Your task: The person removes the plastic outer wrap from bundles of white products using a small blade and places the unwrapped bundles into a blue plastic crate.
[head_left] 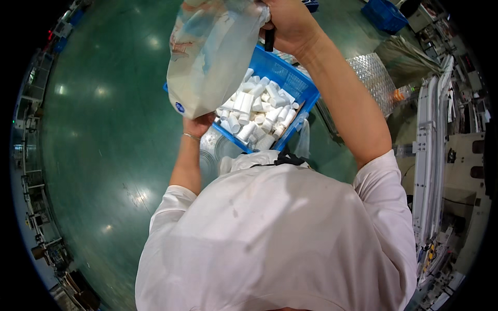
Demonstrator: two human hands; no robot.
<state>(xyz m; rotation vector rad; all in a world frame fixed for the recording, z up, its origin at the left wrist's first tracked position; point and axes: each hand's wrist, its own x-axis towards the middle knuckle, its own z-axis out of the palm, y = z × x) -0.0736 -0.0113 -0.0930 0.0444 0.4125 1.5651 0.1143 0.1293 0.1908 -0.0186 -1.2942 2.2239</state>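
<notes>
A large translucent plastic bag (212, 57) with faint coloured print hangs in front of me. My right hand (291, 26) is closed on its gathered top, and a short black thing (269, 40) sticks out below the fingers; its kind I cannot make out. Under the bag's lower end, my left hand (198, 123) holds it from below, the fingers mostly hidden behind the plastic. Beyond and below is a blue plastic crate (290, 75) full of loose white cylindrical pieces (254, 106). The bag covers the crate's left part.
A round-patterned metal surface (211, 150) shows beside the crate's near left side. To the right are a metal tread plate (371, 78), a draped grey-green cover (407, 59) and long white machine rails (428, 150). Another blue bin (385, 15) stands far right on the green floor (104, 145).
</notes>
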